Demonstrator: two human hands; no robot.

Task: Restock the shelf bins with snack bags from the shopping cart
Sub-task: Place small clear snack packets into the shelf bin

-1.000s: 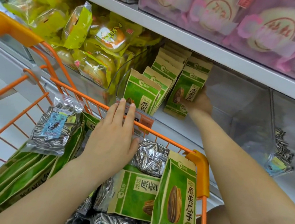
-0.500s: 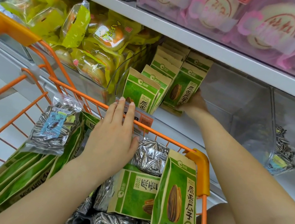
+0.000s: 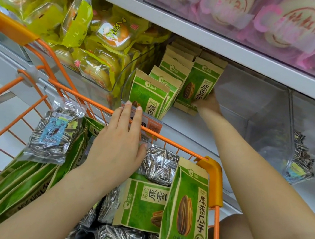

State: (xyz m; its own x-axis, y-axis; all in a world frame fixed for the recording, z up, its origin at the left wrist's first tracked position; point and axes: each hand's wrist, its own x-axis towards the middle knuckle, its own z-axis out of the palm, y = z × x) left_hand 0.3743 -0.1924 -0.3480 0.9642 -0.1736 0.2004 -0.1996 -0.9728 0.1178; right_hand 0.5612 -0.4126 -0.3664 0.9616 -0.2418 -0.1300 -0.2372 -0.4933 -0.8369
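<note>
Near us, the orange shopping cart is full of snack bags. A tall green sunflower seed bag stands at its right corner, and a clear bag of striped seeds leans on the left side. The left hand rests flat on the cart's far rim, fingers straight and close together, holding nothing. It has not moved.

Farther away, in the clear shelf bin, the right hand grips the bottom of another green seed bag. A moment ago this bag leaned over. Now it stands almost straight, touching the row of green bags on its left. So this bag looks nearly in place. The next job is probably to let go and pick a new bag from the cart. The right side of the bin still has room.
</note>
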